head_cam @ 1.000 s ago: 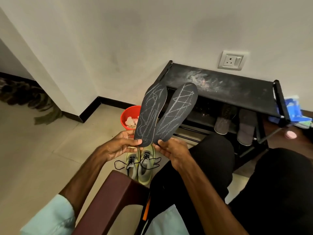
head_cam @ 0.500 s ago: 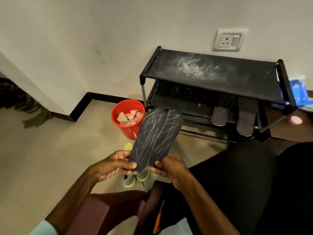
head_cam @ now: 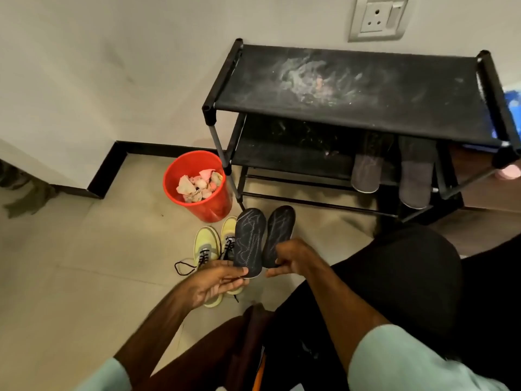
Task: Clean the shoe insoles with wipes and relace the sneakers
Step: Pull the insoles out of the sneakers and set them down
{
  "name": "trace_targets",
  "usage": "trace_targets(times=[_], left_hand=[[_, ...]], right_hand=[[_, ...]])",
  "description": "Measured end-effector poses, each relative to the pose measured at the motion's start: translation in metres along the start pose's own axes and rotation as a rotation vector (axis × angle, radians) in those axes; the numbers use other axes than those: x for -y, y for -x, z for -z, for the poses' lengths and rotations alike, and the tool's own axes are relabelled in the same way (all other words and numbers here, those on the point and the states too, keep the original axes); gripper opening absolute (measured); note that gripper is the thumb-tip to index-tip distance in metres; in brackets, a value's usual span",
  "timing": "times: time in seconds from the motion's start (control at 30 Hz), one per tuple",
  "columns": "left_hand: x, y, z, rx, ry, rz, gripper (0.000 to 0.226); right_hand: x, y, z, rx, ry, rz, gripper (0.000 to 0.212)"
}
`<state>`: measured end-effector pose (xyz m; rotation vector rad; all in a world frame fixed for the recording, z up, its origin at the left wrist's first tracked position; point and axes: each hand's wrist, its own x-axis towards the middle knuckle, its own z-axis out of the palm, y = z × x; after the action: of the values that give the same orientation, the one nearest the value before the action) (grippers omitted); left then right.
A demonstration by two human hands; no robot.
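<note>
Black with pale criss-cross lines, two insoles are held up side by side over the floor [head_cam: 84, 263], toes pointing away from the person, patterned faces toward the camera.

Head view: the left hand [head_cam: 217, 280] has its grip closed on the heel of the left insole [head_cam: 250, 244], thumb on top and fingers beneath. The right hand [head_cam: 293, 256] pinches the heel of the right insole [head_cam: 279, 235] in the same way. Heel-end holds leave nearly the whole face of each bare, probably so both can be looked over as a pair; they lie just beside each other, with a narrow gap between.

Directly under the hands the yellow sneakers [head_cam: 207, 246] stand together on the floor, toes toward the wall edge, tongues up. A black lace [head_cam: 183, 266] trails loose from the left one, so relacing looks not yet done. Their spot below the insoles suits dropping each insole back in.

The red bucket [head_cam: 211, 211] stands just beyond the toes, near the floor's corner where the skirting turns, within easy reach for discards; it holds crumpled pale and pink wads [head_cam: 197, 186], likely spent wipes. That suggests wiping is well along.

The black rack [head_cam: 352, 88] stands along the wall edge, dusty on top, with grey slippers [head_cam: 366, 170] on a lower shelf.
</note>
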<state>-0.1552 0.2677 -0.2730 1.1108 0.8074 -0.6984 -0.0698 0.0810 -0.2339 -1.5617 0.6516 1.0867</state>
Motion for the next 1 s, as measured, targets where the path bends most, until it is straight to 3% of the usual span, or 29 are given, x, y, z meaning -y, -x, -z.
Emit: trace_targets(times=[0.17,0.27,0.37,0.53,0.73,0.83,0.93,1.0], left_hand=[[0.005,-0.051,-0.009,-0.099,0.062,0.084,0.034],[0.001,-0.089,-0.016,-0.151,0.05,0.099,0.03],[0.005,-0.128,-0.021,-0.248,-0.041,0.073,0.023],[0.022,-0.181,-0.019,-0.277,-0.052,0.089,0.015],[0.039,-0.227,-0.026,-0.32,-0.044,0.202,0.018],[0.057,-0.253,-0.024,-0.376,-0.076,0.224,0.034],[0.063,-0.255,-0.031,-0.4,-0.079,0.24,0.01],[0.072,-0.257,-0.03,-0.402,-0.184,0.183,0.015]], right_hand=[[-0.009,-0.044,0.035,-0.033,-0.013,0.053,0.041],[-0.016,-0.074,0.05,-0.033,-0.129,0.015,0.037],[0.002,-0.083,0.053,-0.01,-0.066,-0.03,0.021],[0.003,-0.136,0.051,-0.038,-0.036,-0.151,0.041],[-0.034,-0.216,0.046,-0.083,-0.051,-0.249,0.035],[-0.05,-0.235,0.048,-0.106,-0.029,-0.329,0.04],[-0.055,-0.24,0.046,-0.081,0.078,-0.397,0.041],[-0.052,-0.239,0.044,-0.048,0.195,-0.395,0.04]])
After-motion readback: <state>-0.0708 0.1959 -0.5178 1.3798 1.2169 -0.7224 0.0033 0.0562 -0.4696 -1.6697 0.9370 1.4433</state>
